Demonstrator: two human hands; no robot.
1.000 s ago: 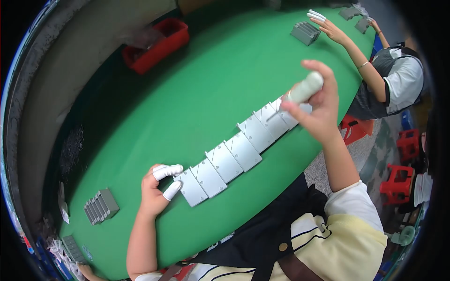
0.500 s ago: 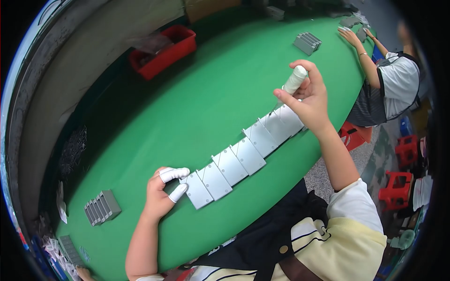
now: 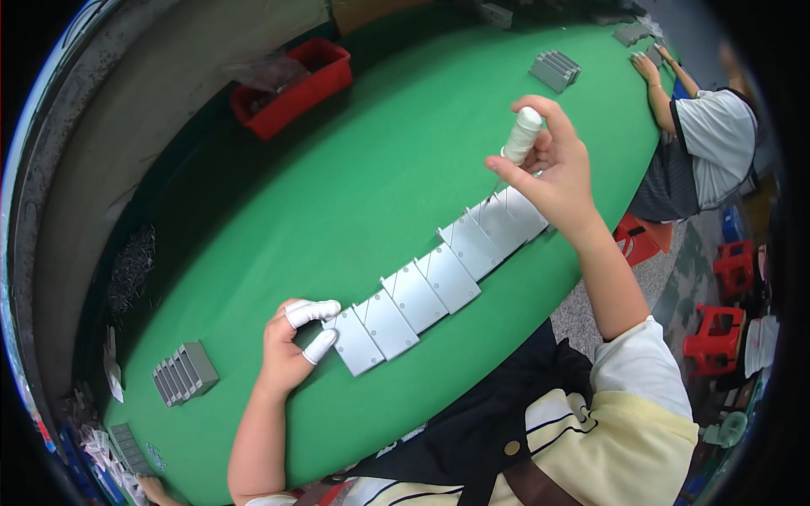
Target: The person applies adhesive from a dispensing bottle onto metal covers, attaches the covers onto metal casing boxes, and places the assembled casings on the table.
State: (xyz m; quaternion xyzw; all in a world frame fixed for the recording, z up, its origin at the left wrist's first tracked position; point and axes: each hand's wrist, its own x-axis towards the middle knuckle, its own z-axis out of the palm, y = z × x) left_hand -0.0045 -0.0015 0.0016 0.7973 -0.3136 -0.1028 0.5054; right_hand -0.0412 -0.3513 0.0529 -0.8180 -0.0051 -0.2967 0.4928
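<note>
A fanned row of flat light-grey plates (image 3: 413,299), overlapping one another, runs diagonally across the green table. Small round marks and a thin diagonal line show on their faces. My left hand (image 3: 291,346), with white covers on thumb and finger, pinches the corner of the nearest plate (image 3: 356,341) at the row's left end. In my right hand (image 3: 561,173) is a tool with a thick white-wrapped handle (image 3: 521,135), gripped between fingers and thumb. Its thin dark shaft points down at the plates near the row's far end. Whether the tip touches a plate I cannot tell.
Grey block stacks stand on the green table (image 3: 278,253): one at left (image 3: 184,374), another at far right (image 3: 556,71). A red bin (image 3: 291,88) sits along the back edge. Another person (image 3: 713,143) works at right, hands on grey parts. Red stools (image 3: 713,341) are behind.
My right hand has shifted slightly up and left, tilting the white-handled tool more upright. My left hand and the plates stay put. The other person's hand has moved away to the right.
</note>
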